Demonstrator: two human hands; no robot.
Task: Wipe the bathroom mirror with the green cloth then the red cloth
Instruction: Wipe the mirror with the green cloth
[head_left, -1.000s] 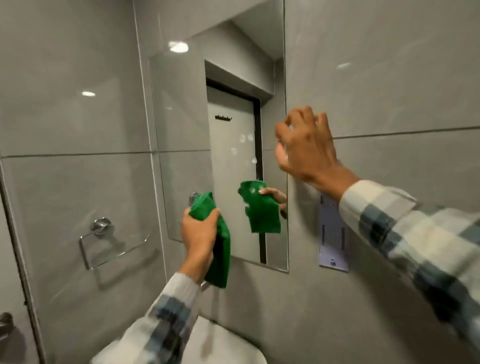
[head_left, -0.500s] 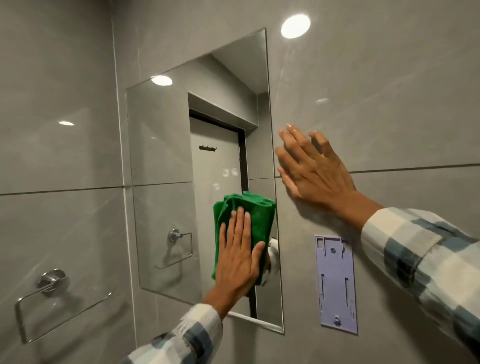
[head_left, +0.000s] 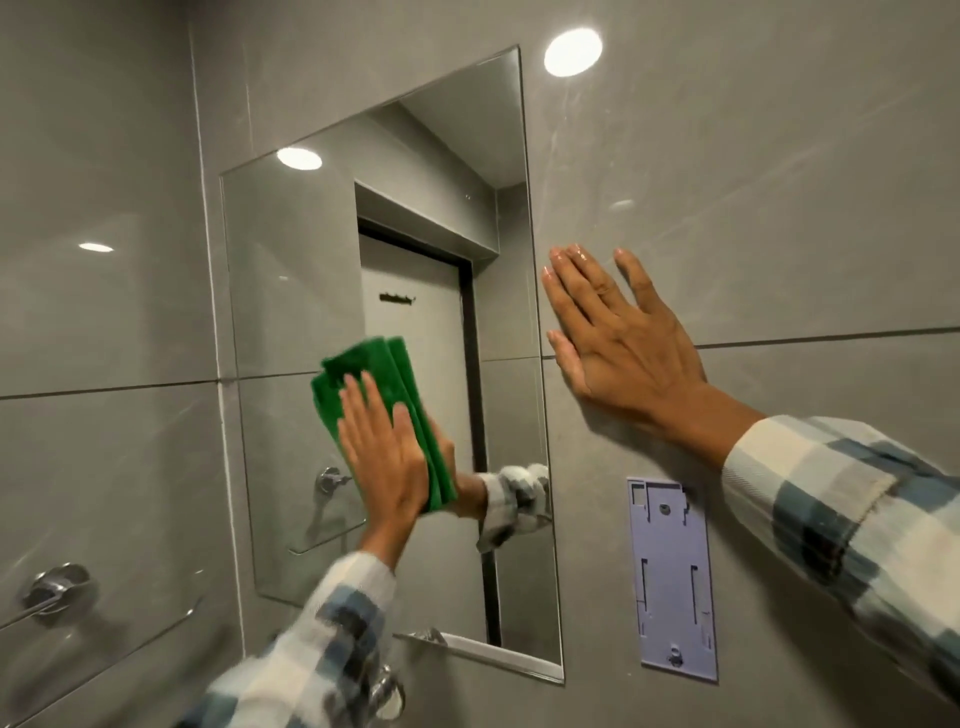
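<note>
**Head view: green cloth flat on the mirror, first pass under way**

Head camera looks up at the mirror (head_left: 311, 270), a frameless rectangular pane fixed on glossy grey wall tiles (head_left: 727, 208). The left hand (head_left: 384, 457) lies open and flat, fingers together, palm pressing the folded green cloth (head_left: 363, 379) against the glass in its lower middle; it pins the cloth rather than closing around it. The right hand (head_left: 618, 338) is spread wide and empty, flat on the tile just beside the mirror's right edge, seemingly as a brace. No red cloth is in sight.

To do this step well, I judge the palm should keep even pressure over the whole fold and travel in overlapping strokes out to the bevelled edges and corners, since most of the pane looks unwiped from here.

The cloth looks thick and napped, soft, likely to grip glass without scratching. The glass is hard, smooth and reflective. A pale plastic bracket (head_left: 670, 577) sits on the tile at lower right, and a chrome towel holder (head_left: 57, 592) at lower left.
</note>
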